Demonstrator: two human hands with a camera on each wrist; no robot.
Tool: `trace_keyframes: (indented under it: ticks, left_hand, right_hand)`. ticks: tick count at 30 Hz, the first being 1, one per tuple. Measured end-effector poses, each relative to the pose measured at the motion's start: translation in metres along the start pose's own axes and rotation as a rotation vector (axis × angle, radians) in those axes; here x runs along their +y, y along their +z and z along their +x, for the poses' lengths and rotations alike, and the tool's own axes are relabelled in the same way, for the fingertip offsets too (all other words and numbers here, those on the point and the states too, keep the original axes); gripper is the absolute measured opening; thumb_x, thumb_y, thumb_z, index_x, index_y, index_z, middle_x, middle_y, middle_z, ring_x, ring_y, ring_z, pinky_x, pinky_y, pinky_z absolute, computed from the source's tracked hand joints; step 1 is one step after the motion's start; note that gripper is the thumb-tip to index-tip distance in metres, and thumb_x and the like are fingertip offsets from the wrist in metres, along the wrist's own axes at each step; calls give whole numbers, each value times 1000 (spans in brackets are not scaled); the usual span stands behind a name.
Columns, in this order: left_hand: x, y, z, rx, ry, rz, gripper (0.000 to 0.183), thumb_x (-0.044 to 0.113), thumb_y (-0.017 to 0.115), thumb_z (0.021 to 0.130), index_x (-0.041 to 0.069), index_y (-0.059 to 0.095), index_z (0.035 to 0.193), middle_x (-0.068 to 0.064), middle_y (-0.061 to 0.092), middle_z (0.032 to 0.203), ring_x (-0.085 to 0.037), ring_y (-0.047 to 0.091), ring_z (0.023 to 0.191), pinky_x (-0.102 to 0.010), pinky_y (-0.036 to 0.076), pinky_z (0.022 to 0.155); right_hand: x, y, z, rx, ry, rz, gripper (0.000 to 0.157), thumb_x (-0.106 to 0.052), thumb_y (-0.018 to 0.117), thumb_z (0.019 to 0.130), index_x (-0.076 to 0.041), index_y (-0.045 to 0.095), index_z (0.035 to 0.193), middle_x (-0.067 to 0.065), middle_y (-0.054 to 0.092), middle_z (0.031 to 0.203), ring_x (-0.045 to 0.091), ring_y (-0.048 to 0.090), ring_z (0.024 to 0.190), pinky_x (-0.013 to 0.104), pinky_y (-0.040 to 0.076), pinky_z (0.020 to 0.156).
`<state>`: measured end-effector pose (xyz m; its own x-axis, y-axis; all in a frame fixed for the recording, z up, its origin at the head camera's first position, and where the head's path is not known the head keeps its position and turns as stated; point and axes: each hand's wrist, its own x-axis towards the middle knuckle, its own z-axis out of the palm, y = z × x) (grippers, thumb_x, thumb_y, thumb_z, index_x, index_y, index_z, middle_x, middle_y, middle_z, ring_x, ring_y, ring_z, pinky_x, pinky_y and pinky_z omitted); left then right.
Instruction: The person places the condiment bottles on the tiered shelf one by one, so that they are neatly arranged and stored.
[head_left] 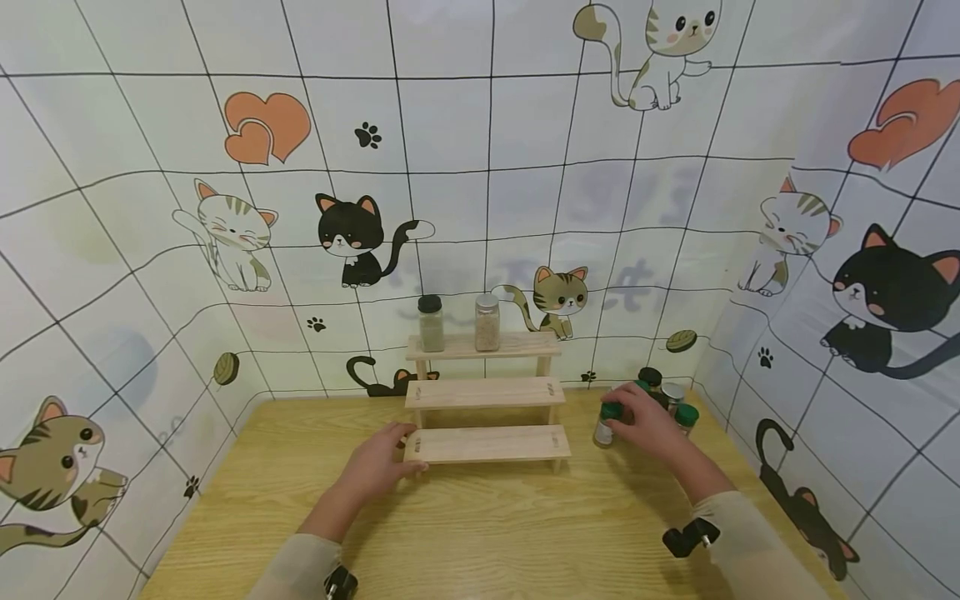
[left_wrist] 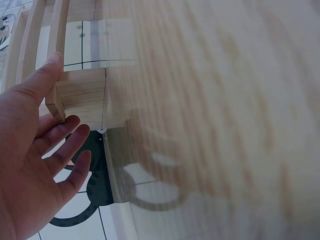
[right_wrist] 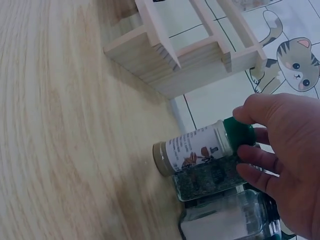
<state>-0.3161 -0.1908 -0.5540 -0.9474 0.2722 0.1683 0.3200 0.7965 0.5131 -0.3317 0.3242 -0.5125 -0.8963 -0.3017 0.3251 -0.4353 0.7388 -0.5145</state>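
Observation:
A three-step wooden spice rack (head_left: 487,446) stands on the table. My left hand (head_left: 372,465) holds the left end of its lowest step; in the left wrist view the thumb lies along the board (left_wrist: 57,30) and the fingers sit around the corner. To the right of the rack, my right hand (head_left: 648,423) pinches the green cap (right_wrist: 239,134) of a small spice jar with a printed label (right_wrist: 195,149). Other jars stand right beside that one, including a glass jar with dark contents (right_wrist: 210,178), partly covered by the hand.
On the top step stand a black-capped jar of greenish contents (head_left: 431,327) and a silver-capped jar (head_left: 487,325). Behind my right hand are a black-capped jar (head_left: 650,377), a silver-lidded jar (head_left: 672,393) and a green-capped jar (head_left: 686,414). A cat-printed wall covering (head_left: 450,200) surrounds the table.

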Motion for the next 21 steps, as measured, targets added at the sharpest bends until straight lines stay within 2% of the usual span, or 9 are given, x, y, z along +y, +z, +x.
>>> trace_keyframes:
  ticks: [6, 12, 15, 18, 21]
  left_hand:
    - [1, 0, 0, -10, -8, -2, 74, 42, 93, 92, 10, 64, 152, -5, 68, 141, -29, 71, 121, -58, 58, 97]
    - [-1, 1, 0, -5, -3, 7, 74, 41, 94, 91, 9, 64, 151, -7, 68, 141, -30, 72, 120, -58, 59, 96]
    - [-1, 1, 0, -1, 1, 0, 74, 40, 94, 91, 8, 65, 150, -7, 68, 141, -29, 72, 119, -58, 59, 96]
    - [-1, 2, -1, 0, 2, -7, 73, 41, 94, 91, 9, 65, 150, -6, 68, 141, -29, 72, 119, -57, 59, 96]
    - [-1, 2, -1, 1, 2, -8, 73, 41, 93, 91, 9, 64, 151, -6, 68, 142, -28, 72, 120, -57, 59, 96]
  right_hand:
    - [2, 3, -2, -7, 26, 48, 40, -3, 81, 100, 1, 69, 138, 11, 58, 118, 16, 60, 91, 32, 55, 75]
    - [3, 7, -4, -20, 85, 113, 40, -6, 81, 101, 0, 68, 139, 16, 72, 122, 24, 72, 99, 39, 60, 79]
    - [3, 9, -5, -17, 103, 103, 41, -12, 82, 102, -2, 68, 138, 11, 75, 117, 19, 71, 94, 37, 59, 77]
    - [2, 10, -4, 13, 88, 98, 39, -15, 83, 102, -5, 70, 137, 3, 74, 111, 14, 66, 87, 34, 57, 72]
    - [-4, 8, 0, 59, 61, 93, 37, -16, 81, 104, -5, 70, 137, 2, 72, 105, 14, 63, 79, 33, 54, 67]
